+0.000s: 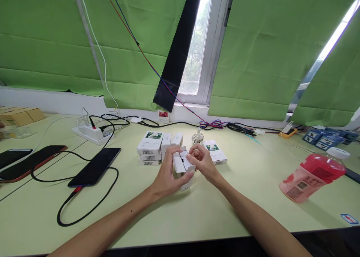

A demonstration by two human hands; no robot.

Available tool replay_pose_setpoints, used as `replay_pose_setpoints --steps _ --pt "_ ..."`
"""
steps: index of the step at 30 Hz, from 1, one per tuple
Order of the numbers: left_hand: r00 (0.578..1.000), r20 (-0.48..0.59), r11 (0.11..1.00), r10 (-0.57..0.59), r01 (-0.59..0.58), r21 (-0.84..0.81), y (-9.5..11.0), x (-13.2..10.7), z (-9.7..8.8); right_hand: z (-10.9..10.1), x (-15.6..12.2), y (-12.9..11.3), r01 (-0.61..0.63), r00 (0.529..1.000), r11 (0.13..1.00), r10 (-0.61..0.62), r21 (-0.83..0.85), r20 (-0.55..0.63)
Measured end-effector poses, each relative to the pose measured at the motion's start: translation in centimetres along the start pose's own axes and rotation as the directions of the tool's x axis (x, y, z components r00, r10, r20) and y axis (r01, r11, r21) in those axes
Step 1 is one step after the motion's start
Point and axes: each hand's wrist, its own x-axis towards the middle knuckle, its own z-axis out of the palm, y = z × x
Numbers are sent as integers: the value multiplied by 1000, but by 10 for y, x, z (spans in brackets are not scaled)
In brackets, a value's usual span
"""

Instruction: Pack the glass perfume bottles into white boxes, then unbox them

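My left hand is wrapped round a small white carton, which stands tilted on the table with its top flaps open. At the mouth of the carton, my right hand has its fingers pinched together at a white inner flap or insert; what lies inside is mostly hidden. Just behind my hands stands a small clear glass bottle. White boxes with a flower picture are stacked on the left, beside upright white boxes. Another flower-picture box lies flat behind my right hand.
A phone with a looped black cable lies left, near more phones and a white power strip. A pink-labelled bottle stands right. Blue boxes and a yellow device sit farther back. Cables run along the wall.
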Motion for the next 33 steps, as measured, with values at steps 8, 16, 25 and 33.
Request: replay_pose_setpoints --steps 8,16,25,33 --pt "997 -73 999 32 -30 36 3 2 2 1 1 -1 -14 999 1000 13 23 35" --pt "993 -98 997 67 -63 52 1 1 2 3 0 -3 -11 999 1000 10 21 41" --pt "996 -82 997 46 -42 61 3 3 1 4 -3 4 43 999 999 -43 1 7" --pt "999 -32 997 10 -8 77 8 4 -1 7 -6 4 93 996 996 -93 0 9"
